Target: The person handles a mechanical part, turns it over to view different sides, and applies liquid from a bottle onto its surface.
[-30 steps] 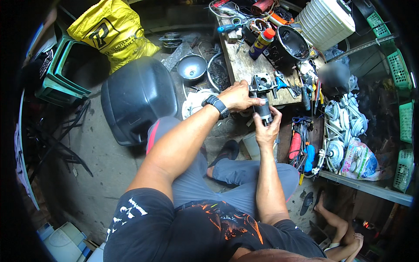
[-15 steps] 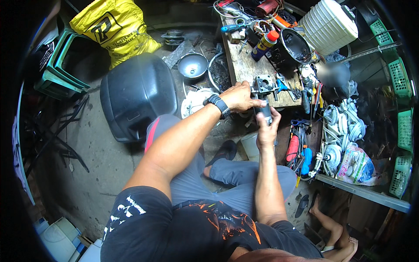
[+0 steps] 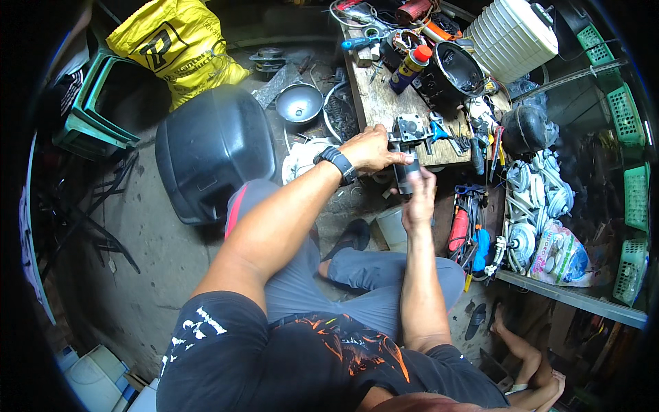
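At the near edge of the wooden bench [image 3: 384,103] is a motor-like part with a square grey metal housing [image 3: 410,126] on top and a dark cylinder [image 3: 406,180] hanging below. My left hand [image 3: 368,151] grips it from the left, its thumb lying across where housing and cylinder meet. Round the cylinder's lower end are the fingers of my right hand [image 3: 418,202], a little smeared by motion. Just right of the housing lie a blue-handled tool [image 3: 438,132] and an adjustable wrench [image 3: 453,143].
A spray can with a red cap [image 3: 410,69] and a black round housing [image 3: 458,69] stand farther back on the bench. To the right are white coiled parts [image 3: 542,192] and hand tools [image 3: 463,230]. A black case [image 3: 216,154] sits on the floor, left. Another person's leg [image 3: 518,350] shows lower right.
My right hand has shifted slightly down and its fingers have moved on the cylinder. The left hand keeps its grip. The whole view has shifted a little.
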Available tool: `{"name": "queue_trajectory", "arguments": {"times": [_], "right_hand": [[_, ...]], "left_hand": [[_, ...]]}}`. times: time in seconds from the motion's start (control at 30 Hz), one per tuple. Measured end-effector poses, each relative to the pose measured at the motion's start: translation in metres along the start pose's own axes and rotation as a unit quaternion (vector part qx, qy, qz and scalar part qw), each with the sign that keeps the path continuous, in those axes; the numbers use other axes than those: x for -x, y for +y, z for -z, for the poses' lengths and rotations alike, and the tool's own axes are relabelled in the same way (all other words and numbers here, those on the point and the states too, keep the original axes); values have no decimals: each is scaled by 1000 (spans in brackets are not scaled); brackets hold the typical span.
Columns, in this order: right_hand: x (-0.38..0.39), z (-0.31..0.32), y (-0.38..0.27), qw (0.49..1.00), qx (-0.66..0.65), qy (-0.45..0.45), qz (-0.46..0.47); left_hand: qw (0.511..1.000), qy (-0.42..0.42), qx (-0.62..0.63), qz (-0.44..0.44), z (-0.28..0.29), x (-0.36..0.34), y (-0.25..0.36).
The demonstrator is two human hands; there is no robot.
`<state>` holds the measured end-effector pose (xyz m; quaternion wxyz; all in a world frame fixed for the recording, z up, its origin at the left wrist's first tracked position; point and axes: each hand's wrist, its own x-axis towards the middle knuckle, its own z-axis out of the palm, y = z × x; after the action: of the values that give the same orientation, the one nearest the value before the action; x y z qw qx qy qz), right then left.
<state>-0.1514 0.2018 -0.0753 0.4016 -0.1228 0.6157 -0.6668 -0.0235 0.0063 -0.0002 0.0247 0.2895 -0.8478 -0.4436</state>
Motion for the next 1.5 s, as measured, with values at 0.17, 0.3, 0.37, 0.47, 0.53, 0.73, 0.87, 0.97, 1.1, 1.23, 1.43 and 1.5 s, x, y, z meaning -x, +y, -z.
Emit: {"name": "queue_trajectory", "arguments": {"times": [0.17,0.3,0.37,0.47,0.53,0.73,0.87,0.97,1.1,1.23,1.43,1.5], "right_hand": [[26,-30,-31,952,-234,-19,-199],[33,-36,-19,806,463,77,360],[25,-38,-12,807,440,98,382],[19,-29,-9,995,-96,3,-9],[1,-12,-5,918,-311,-89,-231],[31,-30,-11,930,270,79,237],[26,-34,-13,899,337,79,267],[6,-10,-9,960,-228,-41,-159],[21,-32,-19,945,-261,-28,-197],[24,-24,-4,834,439,87,323],[3,-5,-3,932,-269,-86,-226],[-2,2,3,895,-341,-135,-255]], "left_hand": [[1000,-7,22,8,2,2,-3],[999,-25,13,20,5,2,-2],[1000,-4,14,5,3,2,-5],[1000,-2,9,2,1,1,-2],[1000,-5,9,3,2,-1,-2],[1000,-11,3,7,0,-1,-4],[1000,-3,9,1,0,-1,-9],[1000,0,12,-4,-3,-5,-9],[1000,14,3,-5,-2,0,-11],[1000,-11,0,-2,0,-1,-5],[1000,-2,-5,1,-2,-2,-5],[1000,-5,5,-3,-4,-2,0]]}}
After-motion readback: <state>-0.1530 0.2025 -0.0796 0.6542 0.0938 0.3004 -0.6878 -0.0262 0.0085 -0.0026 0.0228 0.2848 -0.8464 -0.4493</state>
